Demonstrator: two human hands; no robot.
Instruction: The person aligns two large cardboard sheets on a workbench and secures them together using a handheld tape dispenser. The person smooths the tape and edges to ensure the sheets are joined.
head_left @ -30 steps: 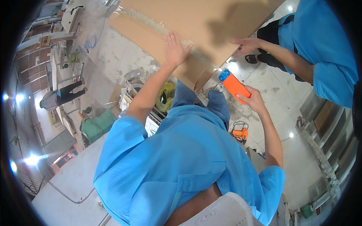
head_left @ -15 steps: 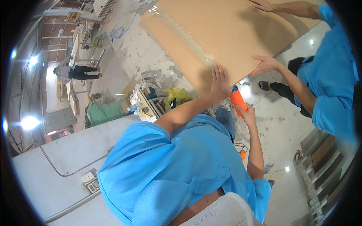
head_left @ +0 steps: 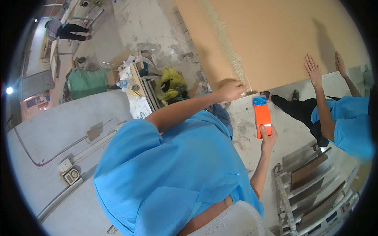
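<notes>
A large brown cardboard sheet (head_left: 275, 43) fills the far right, with a strip of clear tape (head_left: 222, 37) running down to its near edge. My left hand (head_left: 232, 91) is at that edge, its fingers bent and closed over the lower end of the tape; its fingertips are partly hidden. In my right hand (head_left: 268, 137) is an orange handheld tool (head_left: 263, 117) with a blue end, gripped by its lower part just off the cardboard. Farther right, a co-worker's hand (head_left: 313, 70) lies flat on the cardboard, and their other hand (head_left: 341, 65) is at its edge.
Left of me is a grey-white surface with a wall socket (head_left: 65, 165). Beyond it are a green bundle (head_left: 88, 83), a cluttered cart (head_left: 138, 76) and a yellow bag (head_left: 171, 84). A metal rack (head_left: 311, 188) stands at the lower right. Another person (head_left: 73, 31) is far left.
My left hand has gone from lying flat on the tape to bent fingers at the cardboard edge. The orange tool has moved right and down, away from the edge. The co-worker's hands have shifted right.
</notes>
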